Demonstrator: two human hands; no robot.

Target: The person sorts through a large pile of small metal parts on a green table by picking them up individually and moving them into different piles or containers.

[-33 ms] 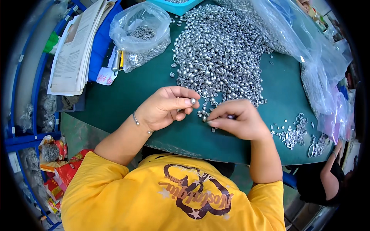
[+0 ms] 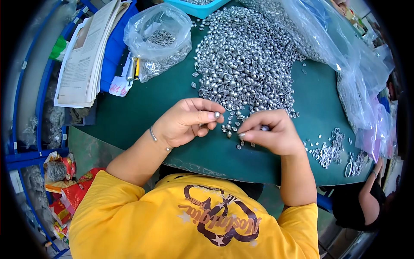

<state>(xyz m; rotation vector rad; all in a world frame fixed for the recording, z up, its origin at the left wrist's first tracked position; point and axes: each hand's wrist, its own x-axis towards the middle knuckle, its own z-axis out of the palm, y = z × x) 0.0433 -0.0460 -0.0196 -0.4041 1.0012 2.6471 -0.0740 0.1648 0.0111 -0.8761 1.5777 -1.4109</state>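
Fingers, left hand [image 2: 185, 123] – pinch small silver cap [image 2: 217, 115] | right hand [image 2: 271, 131] – pinch another, beside cap heap [image 2: 246, 60]

No displacement is detectable between the two views: they match in every visible respect. The left hand [image 2: 185, 122] and right hand [image 2: 269, 133] hold the same positions at the near edge of the pile of small silver caps [image 2: 246, 60]. The fingers [image 2: 211, 115] show the same curl.
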